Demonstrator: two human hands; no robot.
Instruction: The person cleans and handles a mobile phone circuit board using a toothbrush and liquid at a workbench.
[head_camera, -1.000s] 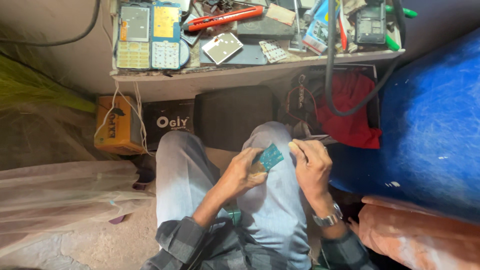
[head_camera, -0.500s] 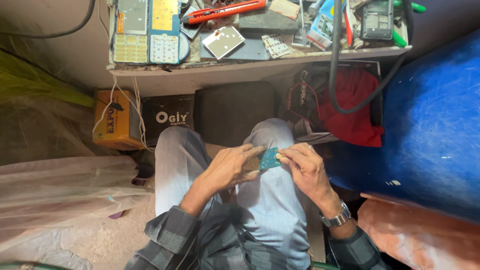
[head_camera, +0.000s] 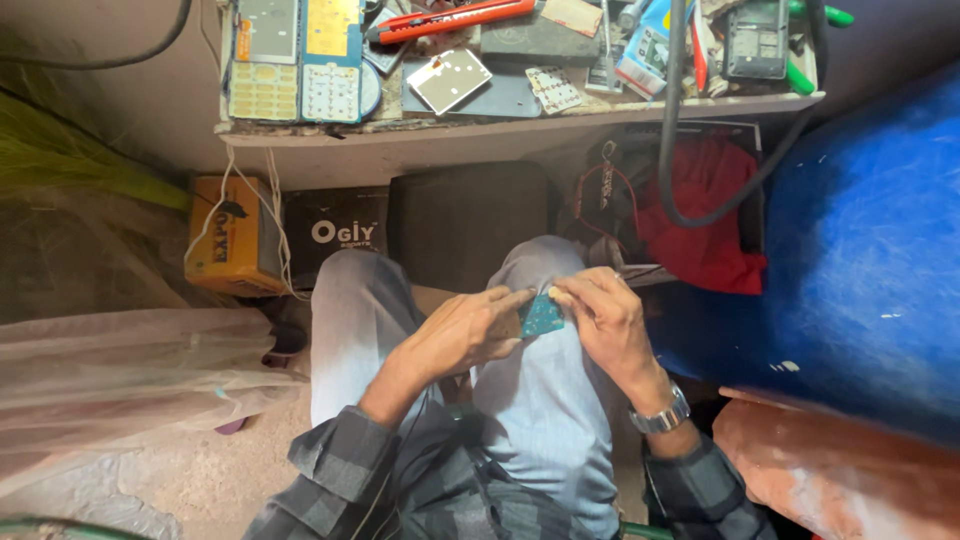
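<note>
while earlier apart, hands (head_camera: 540, 325) together

shelf (head_camera: 520, 128): red utility knife (head_camera: 455, 17), keypad panels (head_camera: 298, 60) | below: yellow box (head_camera: 228, 238), red cloth (head_camera: 705, 215), blue drum (head_camera: 870, 260)

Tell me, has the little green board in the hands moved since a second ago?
Yes. The green board now sits lower against the lap and farther from the dark box under the shelf, pinched between the left hand and right hand.

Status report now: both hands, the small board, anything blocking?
Left hand and right hand both grip the teal board, over the lap. Nothing between hands and board. Shelf of phone parts stands ahead, apart.
</note>
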